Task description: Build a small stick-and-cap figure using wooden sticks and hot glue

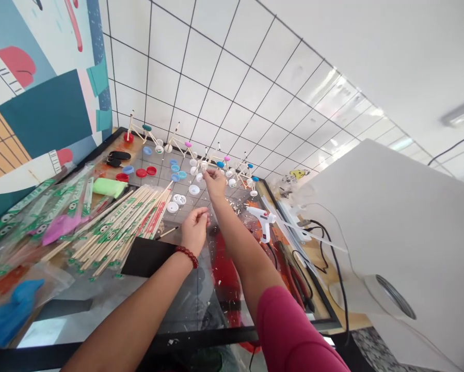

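My right hand [215, 183] reaches to the back of the glass-topped table, its fingers pinched beside a white bottle cap [193, 170]. What the pinch holds, if anything, is too small to make out. Around it stand small stick-and-cap models [237, 173] with blue, pink and green caps on top. My left hand [194, 227], with a red bead bracelet [188, 255] at the wrist, hovers nearer the front. Its fingers are curled together and nothing shows in them. Just beyond it lies a loose white cap [194, 189].
Bundled wooden chopsticks [119, 227] and green printed wrappers [26, 212] cover the left side. Loose red caps [141, 172] and blue caps [175, 168] lie behind them. A white glue gun [263, 221], pliers [293, 274] and cables stand right, beside a large white box [410, 232].
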Demonstrator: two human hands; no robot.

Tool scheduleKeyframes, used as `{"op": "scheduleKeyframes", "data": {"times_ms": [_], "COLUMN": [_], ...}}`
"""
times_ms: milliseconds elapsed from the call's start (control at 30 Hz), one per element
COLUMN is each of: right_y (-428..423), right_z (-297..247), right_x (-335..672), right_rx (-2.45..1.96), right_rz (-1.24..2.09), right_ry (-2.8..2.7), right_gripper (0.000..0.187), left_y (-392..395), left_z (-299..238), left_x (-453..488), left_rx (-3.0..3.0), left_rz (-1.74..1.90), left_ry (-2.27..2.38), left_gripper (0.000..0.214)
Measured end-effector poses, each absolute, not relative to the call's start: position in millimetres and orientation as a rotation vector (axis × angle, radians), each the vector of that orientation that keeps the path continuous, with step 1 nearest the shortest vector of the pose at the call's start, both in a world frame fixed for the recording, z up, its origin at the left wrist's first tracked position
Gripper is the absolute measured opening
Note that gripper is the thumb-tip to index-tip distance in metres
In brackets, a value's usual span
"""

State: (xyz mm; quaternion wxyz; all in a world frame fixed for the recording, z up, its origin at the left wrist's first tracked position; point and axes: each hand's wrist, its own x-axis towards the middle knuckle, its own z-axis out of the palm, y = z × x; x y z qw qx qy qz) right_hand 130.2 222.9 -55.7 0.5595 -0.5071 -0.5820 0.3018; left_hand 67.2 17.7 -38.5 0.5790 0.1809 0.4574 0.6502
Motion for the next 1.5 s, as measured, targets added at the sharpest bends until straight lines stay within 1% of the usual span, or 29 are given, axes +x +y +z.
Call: {"op": "scheduleKeyframes", "data": {"times_ms": [367, 633, 967, 1233, 1500], "right_y": [228.1, 210.3, 208.8, 217.9, 214.7], "right_z": [-52.0, -40.1, -44.0, -60.7, -61.6], "right_x": [124.8, 112.8, 111.6, 116.3, 116.2], "right_rx": [-1.281, -1.335, -1.363, -1.279, -1.264], "right_rz": [0.614, 0.677, 0.705, 0.697, 0.698], "right_ry": [-1.473, -1.416, -1.406, -1.425, -1.473], "right_gripper": [0.021, 0.009, 0.01, 0.012, 0.016], "left_y": [17.1, 14.6, 14.2, 14.4, 13.4], "left_z": [-40.3, -34.0, -32.4, -30.5, -31.9], "left_x": [65.9, 64.4, 65.5, 63.7, 62.8], "left_rx": [0.442, 0.433, 0.447, 0.441, 0.455], "left_rz": [1.49, 1.462, 1.463, 1.453, 1.454], "left_ry": [1.064, 1.079, 1.081, 1.078, 1.067], "left_gripper": [0.009, 0.011, 0.012, 0.011, 0.01]}}
